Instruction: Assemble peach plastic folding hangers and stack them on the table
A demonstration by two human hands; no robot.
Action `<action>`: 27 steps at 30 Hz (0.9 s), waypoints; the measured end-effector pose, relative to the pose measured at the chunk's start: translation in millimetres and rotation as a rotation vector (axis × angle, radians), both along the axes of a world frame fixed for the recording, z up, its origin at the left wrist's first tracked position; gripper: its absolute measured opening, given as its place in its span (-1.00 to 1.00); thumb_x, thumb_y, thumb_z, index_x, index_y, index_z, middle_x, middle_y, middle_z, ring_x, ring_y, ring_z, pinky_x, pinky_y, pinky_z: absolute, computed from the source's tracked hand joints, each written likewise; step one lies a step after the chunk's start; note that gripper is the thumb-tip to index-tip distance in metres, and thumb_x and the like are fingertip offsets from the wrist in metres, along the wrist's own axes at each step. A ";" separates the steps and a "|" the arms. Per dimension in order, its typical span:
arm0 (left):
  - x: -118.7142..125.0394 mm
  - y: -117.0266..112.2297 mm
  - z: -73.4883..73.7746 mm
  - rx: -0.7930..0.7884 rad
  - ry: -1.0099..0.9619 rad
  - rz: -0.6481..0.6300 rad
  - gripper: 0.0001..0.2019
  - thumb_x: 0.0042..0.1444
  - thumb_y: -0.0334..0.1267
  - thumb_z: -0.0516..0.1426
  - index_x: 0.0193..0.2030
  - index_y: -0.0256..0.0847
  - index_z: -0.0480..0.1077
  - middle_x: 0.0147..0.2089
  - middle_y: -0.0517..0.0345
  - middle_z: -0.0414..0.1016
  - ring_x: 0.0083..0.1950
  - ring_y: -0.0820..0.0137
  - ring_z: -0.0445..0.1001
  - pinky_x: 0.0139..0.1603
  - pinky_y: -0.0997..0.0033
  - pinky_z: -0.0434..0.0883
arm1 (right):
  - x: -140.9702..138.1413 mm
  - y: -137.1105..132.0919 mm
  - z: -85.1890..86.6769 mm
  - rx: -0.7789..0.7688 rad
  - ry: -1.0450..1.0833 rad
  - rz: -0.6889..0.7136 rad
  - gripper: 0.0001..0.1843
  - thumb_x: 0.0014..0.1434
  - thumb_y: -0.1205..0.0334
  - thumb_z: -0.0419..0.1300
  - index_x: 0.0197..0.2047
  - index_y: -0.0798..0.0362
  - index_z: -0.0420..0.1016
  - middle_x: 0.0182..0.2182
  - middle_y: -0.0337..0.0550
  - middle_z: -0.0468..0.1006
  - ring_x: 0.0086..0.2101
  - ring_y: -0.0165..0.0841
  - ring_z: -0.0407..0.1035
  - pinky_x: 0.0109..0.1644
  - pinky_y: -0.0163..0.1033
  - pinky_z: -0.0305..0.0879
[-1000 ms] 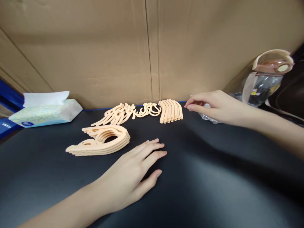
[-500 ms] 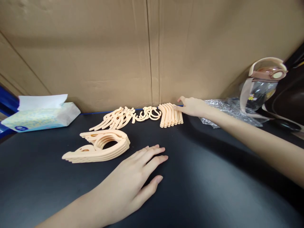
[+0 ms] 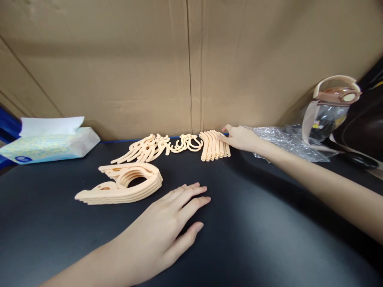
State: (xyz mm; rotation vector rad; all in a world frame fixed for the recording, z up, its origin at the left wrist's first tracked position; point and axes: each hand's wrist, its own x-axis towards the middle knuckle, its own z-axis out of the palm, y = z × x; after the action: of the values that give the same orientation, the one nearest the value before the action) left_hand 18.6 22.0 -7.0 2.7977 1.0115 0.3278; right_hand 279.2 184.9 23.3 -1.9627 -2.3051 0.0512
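Note:
My left hand (image 3: pixel 173 223) lies spread over the black table, palm down, holding nothing. Just beyond it, to the left, sits a neat stack of peach plastic folding-hanger parts (image 3: pixel 128 187) with curved openings. At the back, my right hand (image 3: pixel 239 138) reaches to the right end of a row of bent peach hanger arms (image 3: pixel 213 145). Its thumb and index finger are apart, with the thumb at the top of the end pieces; its other fingers are hidden. Left of that row lie peach hooks (image 3: pixel 187 143) and a bunch of curved hanger arms (image 3: pixel 146 147).
A tissue pack (image 3: pixel 54 145) stands at the back left. Crumpled clear plastic wrap (image 3: pixel 287 139) lies behind my right forearm, beside a clear water bottle (image 3: pixel 326 119) with a strap. A cardboard wall (image 3: pixel 134 71) closes off the back of the black table (image 3: pixel 254 223).
The view has shifted slightly. Both hands keep nearly the same places, and the row of hanger arms looks unchanged. More of the plastic wrap shows behind my right hand.

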 end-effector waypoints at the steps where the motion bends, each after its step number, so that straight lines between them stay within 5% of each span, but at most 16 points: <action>1: 0.2 0.1 0.3 -0.004 0.005 0.001 -0.58 0.34 -0.22 -0.02 0.32 -0.06 0.23 0.38 0.10 0.27 0.39 0.18 0.24 0.33 0.03 0.32 | 0.6 0.7 0.3 -0.002 0.004 0.001 -0.46 0.35 -0.07 -0.06 0.20 0.12 0.31 0.01 0.14 0.56 0.05 0.02 0.41 0.06 0.01 0.30; 27: -3.5 0.6 -5.5 -0.002 -0.012 0.002 -0.58 0.37 -0.21 -0.05 0.34 -0.02 0.16 0.41 0.17 0.22 0.42 0.26 0.17 0.39 0.08 0.25 | -3.8 -0.3 -4.2 0.040 0.087 -0.059 -0.36 0.24 -0.21 0.06 0.17 0.11 0.31 -0.04 0.12 0.59 0.01 0.05 0.43 0.06 0.04 0.30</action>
State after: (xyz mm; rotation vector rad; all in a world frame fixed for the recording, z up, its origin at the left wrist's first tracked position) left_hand 15.2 22.6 -12.5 2.7894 1.0116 0.3428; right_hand 275.4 184.6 19.1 -1.9666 -2.1767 0.0828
